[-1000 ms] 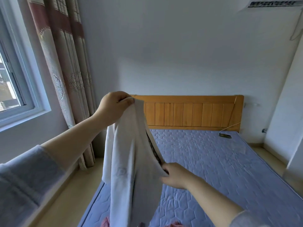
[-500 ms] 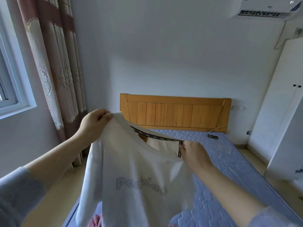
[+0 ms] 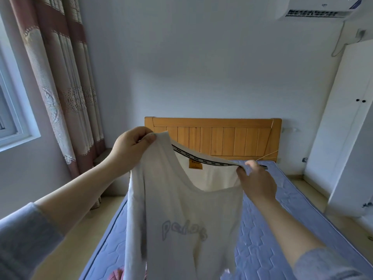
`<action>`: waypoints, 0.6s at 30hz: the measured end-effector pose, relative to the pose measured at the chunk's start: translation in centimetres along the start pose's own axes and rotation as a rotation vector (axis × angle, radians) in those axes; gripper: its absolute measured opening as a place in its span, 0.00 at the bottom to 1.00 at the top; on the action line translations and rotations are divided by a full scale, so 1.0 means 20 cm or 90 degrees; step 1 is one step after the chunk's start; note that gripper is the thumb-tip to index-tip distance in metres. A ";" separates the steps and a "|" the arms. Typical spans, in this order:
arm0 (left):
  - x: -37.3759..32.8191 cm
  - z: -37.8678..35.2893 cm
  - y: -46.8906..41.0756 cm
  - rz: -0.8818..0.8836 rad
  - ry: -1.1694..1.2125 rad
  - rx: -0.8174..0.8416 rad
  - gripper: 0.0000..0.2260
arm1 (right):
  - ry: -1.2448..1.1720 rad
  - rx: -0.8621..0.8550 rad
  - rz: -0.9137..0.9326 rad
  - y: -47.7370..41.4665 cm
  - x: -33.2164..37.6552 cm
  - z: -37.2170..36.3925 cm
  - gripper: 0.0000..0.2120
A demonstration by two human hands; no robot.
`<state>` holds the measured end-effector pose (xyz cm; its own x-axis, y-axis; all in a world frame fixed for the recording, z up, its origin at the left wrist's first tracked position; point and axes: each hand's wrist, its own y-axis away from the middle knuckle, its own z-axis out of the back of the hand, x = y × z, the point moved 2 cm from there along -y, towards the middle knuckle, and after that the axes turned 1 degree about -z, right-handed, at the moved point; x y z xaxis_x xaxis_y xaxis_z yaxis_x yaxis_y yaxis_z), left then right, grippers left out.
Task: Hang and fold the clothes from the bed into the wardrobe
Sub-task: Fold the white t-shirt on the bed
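one white shirt [image 3: 181,219] pinched at shoulders by left hand [image 3: 131,147] and right hand [image 3: 257,179] over bed [image 3: 282,229]; hanging or folding pending.

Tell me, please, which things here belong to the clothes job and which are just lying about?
Part of the job:
white shirt, held up by the left hand and the right hand
pink cloth at the lower edge of the view
bed
wardrobe

Just there:
curtain
window
air conditioner
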<state>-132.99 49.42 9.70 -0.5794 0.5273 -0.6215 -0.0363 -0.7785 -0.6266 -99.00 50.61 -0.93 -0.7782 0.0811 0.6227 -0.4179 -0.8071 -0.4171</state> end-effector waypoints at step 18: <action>0.28 -0.08 0.08 0.119 -0.119 -0.063 0.07 | -0.237 0.599 0.046 0.11 -0.05 0.24 0.12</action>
<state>-134.96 51.64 4.45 -0.7093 0.2983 -0.6387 0.1597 -0.8145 -0.5578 -96.86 46.05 0.70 -0.5248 -0.0446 0.8501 0.2884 -0.9489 0.1283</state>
